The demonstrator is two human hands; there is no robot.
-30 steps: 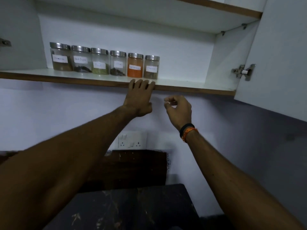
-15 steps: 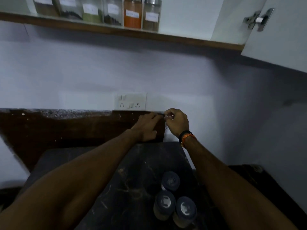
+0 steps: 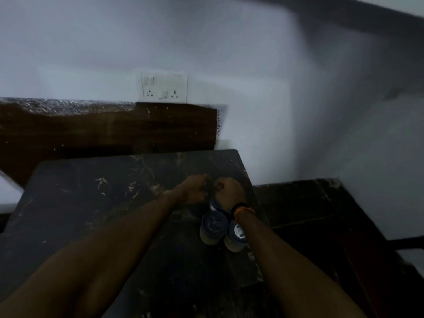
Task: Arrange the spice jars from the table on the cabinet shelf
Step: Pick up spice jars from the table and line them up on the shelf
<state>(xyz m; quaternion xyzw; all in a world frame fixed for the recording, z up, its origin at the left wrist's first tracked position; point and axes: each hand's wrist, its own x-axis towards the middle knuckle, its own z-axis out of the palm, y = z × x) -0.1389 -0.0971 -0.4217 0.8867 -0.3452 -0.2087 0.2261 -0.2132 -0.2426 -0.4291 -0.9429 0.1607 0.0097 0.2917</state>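
Note:
Three spice jars with dark lids stand close together on the dark marbled table (image 3: pixel 114 203), near its right edge. Two show fully: the left jar (image 3: pixel 213 227) and the right jar (image 3: pixel 236 235). The third jar (image 3: pixel 213 204) lies behind them, mostly covered by my right wrist. My left hand (image 3: pixel 195 189) and my right hand (image 3: pixel 229 191) hover side by side just above and beyond that far jar, almost touching. My right hand's fingers are curled into a fist with nothing in them. Blur hides my left hand's fingers. The cabinet shelf is out of view.
A white socket plate (image 3: pixel 164 89) sits on the wall above a dark wooden backboard (image 3: pixel 103 129). A lower dark surface (image 3: pixel 321 214) adjoins the table on the right. The cabinet's dark underside (image 3: pixel 378 17) crosses the top right corner.
The view has dropped from the shelf to the table. Both hands came down from the shelf edge, past the wall socket, to just above the three jars.

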